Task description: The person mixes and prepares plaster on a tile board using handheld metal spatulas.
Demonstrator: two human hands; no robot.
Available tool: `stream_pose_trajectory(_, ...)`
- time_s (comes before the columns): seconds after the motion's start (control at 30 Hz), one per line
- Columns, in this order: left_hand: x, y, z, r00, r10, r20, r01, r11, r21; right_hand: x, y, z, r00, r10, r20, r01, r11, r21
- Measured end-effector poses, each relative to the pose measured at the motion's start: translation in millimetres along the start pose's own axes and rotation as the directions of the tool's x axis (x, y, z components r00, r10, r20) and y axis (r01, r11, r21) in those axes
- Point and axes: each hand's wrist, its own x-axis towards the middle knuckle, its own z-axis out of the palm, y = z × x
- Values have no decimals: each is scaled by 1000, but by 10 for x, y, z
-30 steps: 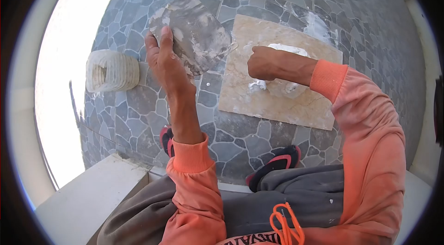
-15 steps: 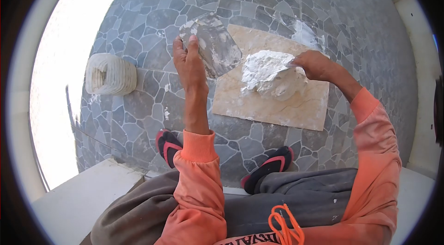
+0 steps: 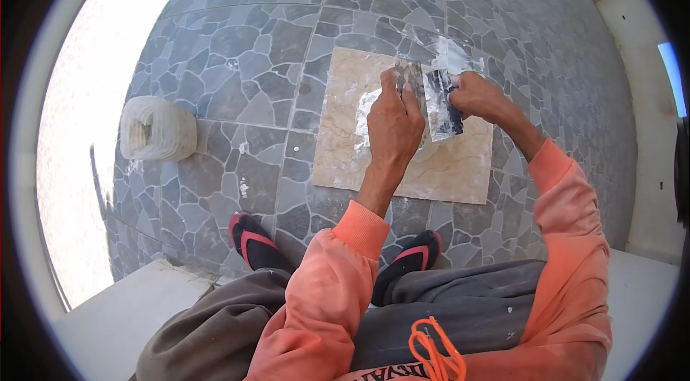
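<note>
My left hand (image 3: 395, 122) grips a flat, plaster-smeared plate (image 3: 410, 79), now turned nearly edge-on. Close to its right side, my right hand (image 3: 480, 97) is closed round the handle of a wide scraper (image 3: 442, 108) with white paste on its blade. Both tools are over a beige marbled tile (image 3: 345, 151) that lies on the floor. White paste (image 3: 365, 118) on the tile shows to the left of my left hand; the rest of it is hidden behind my hands and the tools.
A cut translucent plastic container (image 3: 159, 128) stands on the stone-patterned floor (image 3: 237, 93) at the left. White smears (image 3: 457, 56) mark the floor behind the tile. My feet in black and red footwear (image 3: 260, 241) are near the tile's front edge.
My left hand has moved right with the plate, which has tilted from broad face to nearly edge-on. The scraper has come up off the paste mound and its blade now faces the plate.
</note>
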Motion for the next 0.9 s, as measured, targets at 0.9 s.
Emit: stream_pose_trajectory(0.9, 43, -239, -9, 869, 399, 294, -354, 915, -196, -630, -181, -1185, 922, -387, -25, 292, 737, -610)
